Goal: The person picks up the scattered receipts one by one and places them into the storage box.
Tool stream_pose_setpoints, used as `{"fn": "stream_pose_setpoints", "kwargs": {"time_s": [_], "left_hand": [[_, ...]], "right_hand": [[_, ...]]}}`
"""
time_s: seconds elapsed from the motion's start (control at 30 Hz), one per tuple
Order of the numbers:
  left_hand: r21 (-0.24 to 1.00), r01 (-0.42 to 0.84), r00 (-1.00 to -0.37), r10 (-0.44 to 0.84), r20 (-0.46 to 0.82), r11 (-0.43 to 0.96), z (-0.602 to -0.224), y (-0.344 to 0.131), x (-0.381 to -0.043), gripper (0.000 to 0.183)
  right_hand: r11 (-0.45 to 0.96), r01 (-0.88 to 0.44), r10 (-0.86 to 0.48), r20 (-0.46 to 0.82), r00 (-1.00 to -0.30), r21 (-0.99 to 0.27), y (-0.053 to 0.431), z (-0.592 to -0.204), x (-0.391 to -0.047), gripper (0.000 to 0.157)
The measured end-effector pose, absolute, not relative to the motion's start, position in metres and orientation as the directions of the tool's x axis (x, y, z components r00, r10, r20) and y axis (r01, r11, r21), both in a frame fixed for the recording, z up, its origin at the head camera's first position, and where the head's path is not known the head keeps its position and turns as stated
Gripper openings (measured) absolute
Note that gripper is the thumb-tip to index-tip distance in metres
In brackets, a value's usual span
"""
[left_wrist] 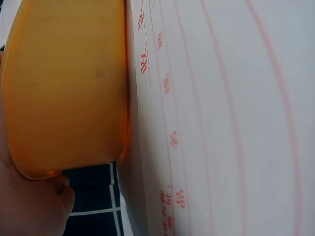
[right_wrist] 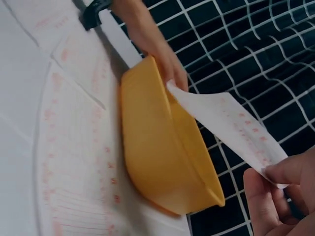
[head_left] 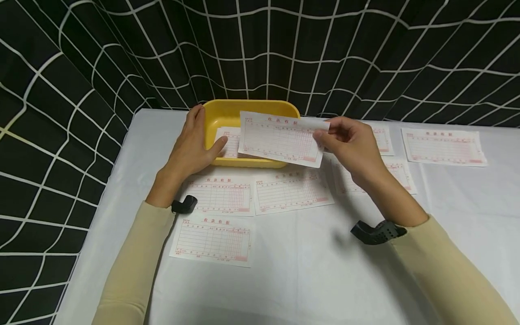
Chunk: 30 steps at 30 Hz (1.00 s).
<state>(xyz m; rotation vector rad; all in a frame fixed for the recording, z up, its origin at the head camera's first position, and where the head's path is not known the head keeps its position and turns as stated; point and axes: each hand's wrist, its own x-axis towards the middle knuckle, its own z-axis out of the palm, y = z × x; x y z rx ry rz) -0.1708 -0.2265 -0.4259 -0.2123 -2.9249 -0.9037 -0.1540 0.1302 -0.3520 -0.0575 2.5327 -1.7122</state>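
Along the far edge of the white-covered table (head_left: pixel 300 271), toward its far left corner, sits a yellow basin (head_left: pixel 251 107); the person's left hand (head_left: pixel 188 149) grips its left end, thumb lapped over the rim, fingers along the outer wall; the right hand (head_left: pixel 353 146) pinches a printed slip (head_left: pixel 280 140) by its right end between thumb and fingers, the slip tilted above the basin's middle and right, reaching past its near rim. Inside lies more printed paper (head_left: pixel 229 141), half covered by that slip, so I cannot say how many sheets there are.

Before the basin two slips lie side by side, a left one (head_left: pixel 221 196) and a right one (head_left: pixel 292 192); a nearer slip (head_left: pixel 213 241) sits just below the left one; the right hand and wrist cross in front of another slip (head_left: pixel 400 174) and one behind it (head_left: pixel 383 140); a last one (head_left: pixel 444 148) lies farther right, near the far edge. Black cloth with white grid lines (head_left: pixel 280 54) hangs close behind the basin and along the table's left edge, walling both sides; the roomier stretch of tabletop spreads nearer the person and toward the right.
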Motion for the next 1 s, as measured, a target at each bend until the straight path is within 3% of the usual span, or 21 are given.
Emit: {"fn": "stream_pose_setpoints", "kwargs": {"time_s": [0.23, 0.73, 1.0], "left_hand": [[0.545, 0.152, -0.988, 0.112, 0.106, 0.824, -0.426, -0.227, -0.172, 0.100], [0.562, 0.165, -0.986, 0.118, 0.119, 0.811, -0.426, -0.227, -0.171, 0.099], [0.554, 0.155, -0.988, 0.114, 0.109, 0.818, -0.425, -0.226, -0.170, 0.096]], "right_hand": [[0.421, 0.008, -0.113, -0.062, -0.992, -0.907, 0.113, -0.344, -0.173, 0.025], [0.499, -0.147, -0.208, 0.047, -0.977, -0.854, 0.080, -0.354, -0.195, 0.017], [0.550, -0.204, -0.229, 0.089, -0.969, -0.810, 0.080, -0.356, -0.196, 0.034]]}}
